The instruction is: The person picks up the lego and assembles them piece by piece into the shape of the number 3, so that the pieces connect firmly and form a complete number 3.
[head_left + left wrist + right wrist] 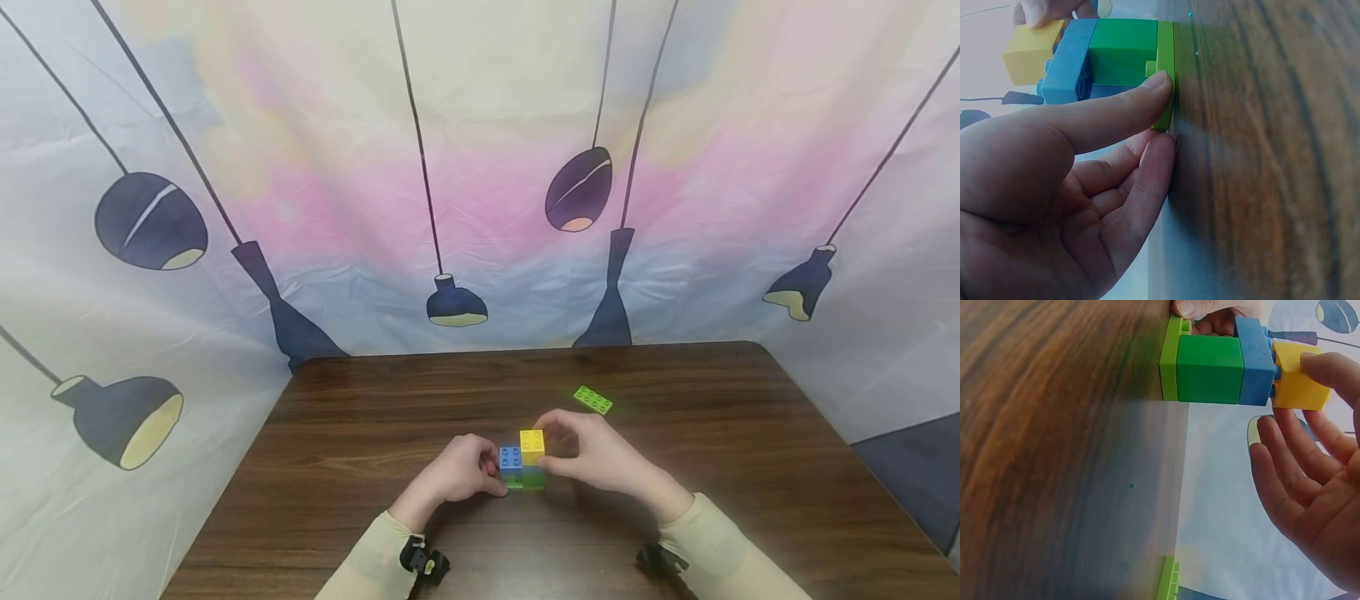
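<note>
The right hand (pixel 600 452) pinches a yellow block (pixel 532 447). To its left, the left hand (pixel 461 469) grips the light-green base (pixel 1170 369).

Your forearms (pixel 371 558) come in from the bottom of the head view and angle towards each other, pale sleeves (pixel 727 542) reaching down near the wrists. Your left hand (pixel 465 468) sits low, pinching: the thumb (pixel 1110 119) stretches out almost straight, and the fingers (pixel 1147 181) bend in opposite it. Your right hand (pixel 600 454) is held higher, also in a pinch, thumb (pixel 1335 372) set against fingertips (pixel 1285 419), with the other fingers gently bent. Your two hands are near each other, apart.
</note>
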Action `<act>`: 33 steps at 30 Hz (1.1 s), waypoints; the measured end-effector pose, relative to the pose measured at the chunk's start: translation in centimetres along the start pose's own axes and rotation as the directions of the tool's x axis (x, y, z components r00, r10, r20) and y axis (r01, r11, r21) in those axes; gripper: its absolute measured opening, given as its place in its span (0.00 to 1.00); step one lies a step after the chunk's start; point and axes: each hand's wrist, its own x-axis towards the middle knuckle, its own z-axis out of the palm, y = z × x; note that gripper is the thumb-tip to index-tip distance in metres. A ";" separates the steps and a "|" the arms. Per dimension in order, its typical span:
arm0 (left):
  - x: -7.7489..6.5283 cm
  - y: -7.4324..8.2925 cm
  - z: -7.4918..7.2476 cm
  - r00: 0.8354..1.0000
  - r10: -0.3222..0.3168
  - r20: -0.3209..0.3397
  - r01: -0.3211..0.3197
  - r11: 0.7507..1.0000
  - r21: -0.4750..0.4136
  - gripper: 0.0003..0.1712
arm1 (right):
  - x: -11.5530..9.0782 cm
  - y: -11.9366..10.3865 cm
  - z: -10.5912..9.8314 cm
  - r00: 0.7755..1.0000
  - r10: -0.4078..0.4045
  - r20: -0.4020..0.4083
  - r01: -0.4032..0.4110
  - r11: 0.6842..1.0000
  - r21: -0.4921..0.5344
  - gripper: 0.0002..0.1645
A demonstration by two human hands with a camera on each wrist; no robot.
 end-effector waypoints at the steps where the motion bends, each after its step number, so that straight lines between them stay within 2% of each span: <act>1: 0.0 0.0 0.0 1.000 -0.001 0.000 0.001 1.000 0.003 0.16 | 0.0 0.0 0.0 1.000 0.000 0.002 0.000 1.000 0.005 0.24; 14: -0.1 0.2 0.0 1.000 -0.008 -0.007 0.008 1.000 -0.001 0.17 | 0.1 0.3 0.3 1.000 0.017 0.016 -0.017 0.999 0.045 0.25; 33: -0.1 0.2 0.0 1.000 -0.005 -0.004 0.005 1.000 0.009 0.16 | 0.0 0.3 0.5 1.000 0.010 -0.006 -0.010 1.000 0.012 0.26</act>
